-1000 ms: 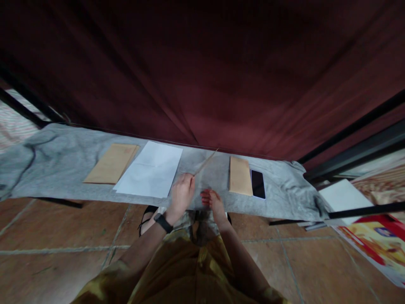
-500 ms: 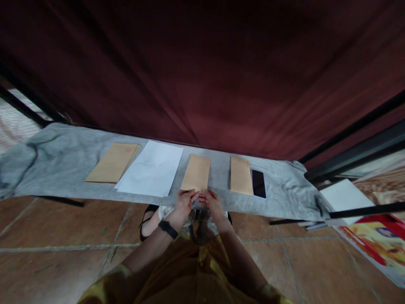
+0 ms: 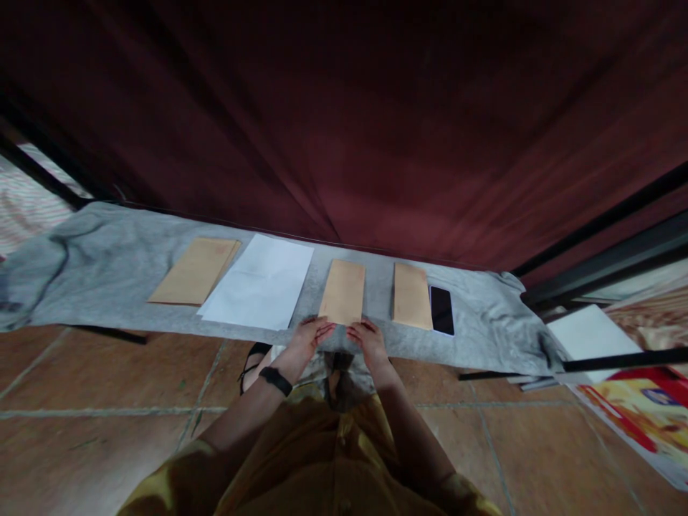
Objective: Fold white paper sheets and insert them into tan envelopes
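Note:
A brown envelope (image 3: 342, 290) lies flat on a grey cloth (image 3: 107, 251), straight in front of me. My left hand (image 3: 307, 337), with a black band at the wrist, has its fingers stretched out on the envelope's near left corner. Fingers of my right hand (image 3: 366, 338) lie flat at the near right corner. Neither hand holds anything lifted. A white sheet of paper (image 3: 259, 282) lies just left of the envelope, and a second brown envelope (image 3: 411, 295) just right of it.
A third brown envelope (image 3: 194, 271) lies at the left, partly under the white sheet. A black phone (image 3: 441, 310) sits beside the right envelope. A dark red curtain (image 3: 344, 122) hangs behind the cloth. White paper (image 3: 585, 333) and a colourful poster (image 3: 645, 408) lie on the tiled floor at right.
A second ago my left hand held the envelope edge-on above the cloth. It now lies flat between the white sheet and the right envelope, with both hands at its near edge.

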Motion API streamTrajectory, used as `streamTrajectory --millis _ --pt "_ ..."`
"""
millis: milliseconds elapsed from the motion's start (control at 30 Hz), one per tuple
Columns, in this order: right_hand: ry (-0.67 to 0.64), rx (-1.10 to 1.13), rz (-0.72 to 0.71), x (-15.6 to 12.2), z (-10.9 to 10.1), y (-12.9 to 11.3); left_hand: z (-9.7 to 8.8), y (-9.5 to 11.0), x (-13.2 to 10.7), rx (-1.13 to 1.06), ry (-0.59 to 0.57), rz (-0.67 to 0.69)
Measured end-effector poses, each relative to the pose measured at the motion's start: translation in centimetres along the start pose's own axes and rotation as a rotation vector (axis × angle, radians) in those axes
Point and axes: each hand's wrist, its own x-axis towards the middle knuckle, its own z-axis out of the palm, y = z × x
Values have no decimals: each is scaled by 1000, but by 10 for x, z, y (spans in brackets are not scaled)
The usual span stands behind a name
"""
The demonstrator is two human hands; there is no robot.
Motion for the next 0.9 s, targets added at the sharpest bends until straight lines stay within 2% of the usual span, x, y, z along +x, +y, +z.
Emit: streamTrajectory --millis 200,300,567,733,900 --pt "-16 61 5 -1 2 3 -2 -2 4 46 -17 -11" --pt "-14 48 12 0 2 4 -5 0 3 68 -10 34" --pt "5 30 61 0 -4 1 -10 6 6 150 112 181" --pt "5 -116 48 2 -4 1 -13 8 10 259 194 275" --pt "32 -227 7 4 -2 4 -14 4 11 400 203 355"
